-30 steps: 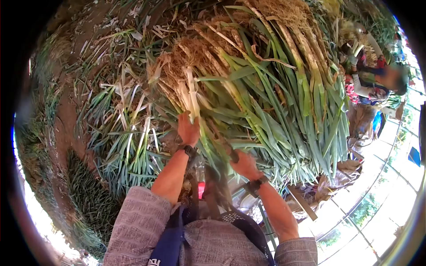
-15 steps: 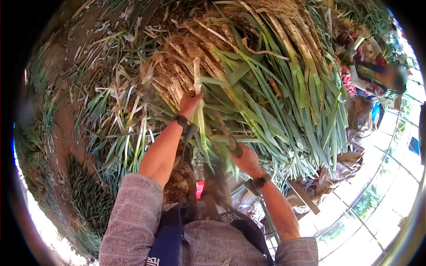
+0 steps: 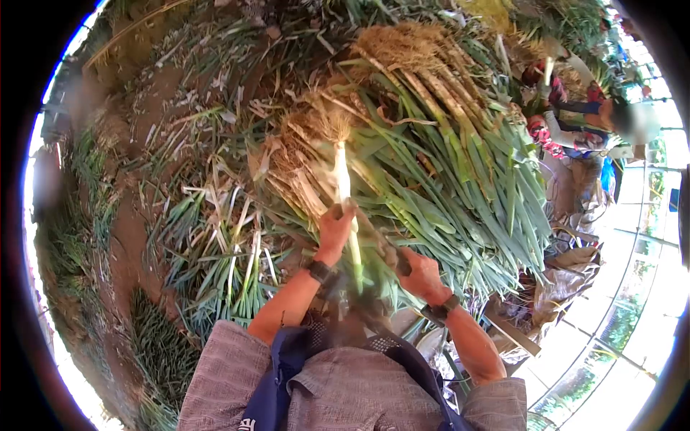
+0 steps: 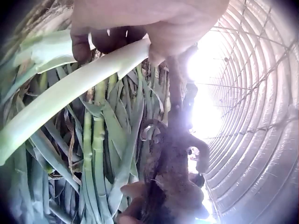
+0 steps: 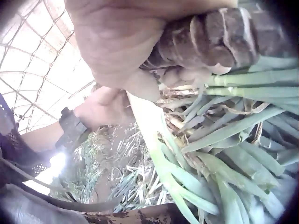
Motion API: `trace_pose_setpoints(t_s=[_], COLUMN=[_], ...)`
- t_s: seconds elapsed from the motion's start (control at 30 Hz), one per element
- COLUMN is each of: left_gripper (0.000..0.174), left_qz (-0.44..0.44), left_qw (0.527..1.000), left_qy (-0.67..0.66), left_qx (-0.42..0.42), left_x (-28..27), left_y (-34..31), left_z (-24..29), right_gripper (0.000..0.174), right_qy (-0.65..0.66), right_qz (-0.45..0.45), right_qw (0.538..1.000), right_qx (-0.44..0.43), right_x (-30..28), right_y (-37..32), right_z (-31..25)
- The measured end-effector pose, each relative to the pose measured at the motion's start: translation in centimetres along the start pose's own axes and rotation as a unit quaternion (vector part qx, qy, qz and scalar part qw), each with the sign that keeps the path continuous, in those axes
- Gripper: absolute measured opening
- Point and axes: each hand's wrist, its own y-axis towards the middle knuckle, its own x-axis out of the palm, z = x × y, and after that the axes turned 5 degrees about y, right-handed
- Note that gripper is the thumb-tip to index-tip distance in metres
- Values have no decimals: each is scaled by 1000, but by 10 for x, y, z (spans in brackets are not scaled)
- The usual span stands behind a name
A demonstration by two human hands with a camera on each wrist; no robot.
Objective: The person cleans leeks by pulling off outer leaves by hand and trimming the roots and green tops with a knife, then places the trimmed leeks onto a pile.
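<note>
My left hand [image 3: 335, 234] grips a green onion [image 3: 341, 172] by its pale stem. The onion stands root end up in the head view, with a tuft of brown roots above the hand and green leaves below. In the left wrist view its stem [image 4: 70, 91] slants out beneath the fingers. My right hand [image 3: 422, 278] holds a dark, rusty-looking tool by a ridged, wrapped handle [image 5: 210, 42]. The tool's long dark part [image 3: 379, 241] points up and left towards the left hand and the stem. Its far end is hard to make out.
A big pile of unpeeled green onions [image 3: 460, 165] lies just beyond both hands. Paler stripped onions [image 3: 233, 244] lie on the left among trimmings, near bare soil [image 3: 126, 244]. Another person [image 3: 575, 129] sits at the right. Brown sacking [image 3: 568, 276] lies at the pile's right edge.
My left hand has raised the onion from beside the pile, and its root tuft now shows upright. The right hand keeps its hold on the tool near the stem. The head view has shifted.
</note>
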Motion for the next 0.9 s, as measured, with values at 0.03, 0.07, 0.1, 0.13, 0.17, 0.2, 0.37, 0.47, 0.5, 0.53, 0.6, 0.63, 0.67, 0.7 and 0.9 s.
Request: trace_pose_setpoints(t_s=[0.03, 0.07, 0.1, 0.13, 0.17, 0.2, 0.37, 0.47, 0.5, 0.53, 0.6, 0.63, 0.67, 0.7, 0.9], left_gripper=[28, 28, 29, 29, 29, 29, 39, 37, 33, 33, 29, 27, 27, 27, 23], left_qz=[9, 20, 6, 5, 14, 21, -100, -80, -52, -46, -29, -18, -16, -6, 41], left_qw=[1000, 1000, 1000, 999, 999, 997, 990, 991, 995, 994, 995, 995, 995, 996, 993], left_qy=[7, 15, -10, -8, -31, -54, -30, -79, -6, -3, -8, -42, -39, -26, -46], left_qx=[-1, -2, 21, 33, 38, 42, 94, 78, 90, 97, 92, 89, 93, 87, 101], left_x=[-1, -3, -2, -2, -3, -4, -26, -27, -29, -30, -28, -30, -31, -32, -36], left_y=[1, 2, -7, -13, -18, -23, -34, -58, -55, -50, -51, -57, -59, -58, -89], left_z=[-7, -15, -6, 2, 11, 17, 21, 45, 39, 27, 15, 15, 17, 15, 24], right_gripper=[29, 29, 29, 28, 28, 29, 32, 35, 36, 36, 34, 33, 33, 34, 34], right_qy=[-14, -14, 4, 22, 23, 22, 42, 38, 28, 21, 22, 17, 20, 21, 19], right_qz=[17, 28, 45, 61, 72, 84, 111, 99, 114, 126, 110, 92, 94, 104, 80], right_qw=[1000, 999, 999, 996, 995, 994, 988, 991, 989, 987, 987, 988, 987, 980, 987], right_qx=[10, 5, -28, -62, -71, -63, -98, -82, -92, -102, -115, -122, -126, -166, -138], right_x=[-4, -8, -11, -13, -14, -13, -15, -21, -21, -21, -26, -29, -27, -27, -28], right_y=[-5, -11, -17, -22, -25, -27, -23, -21, -20, -20, -25, -27, -28, -28, -35], right_z=[0, -1, -3, -6, -9, -10, -30, -41, -40, -41, -49, -51, -48, -48, -55])
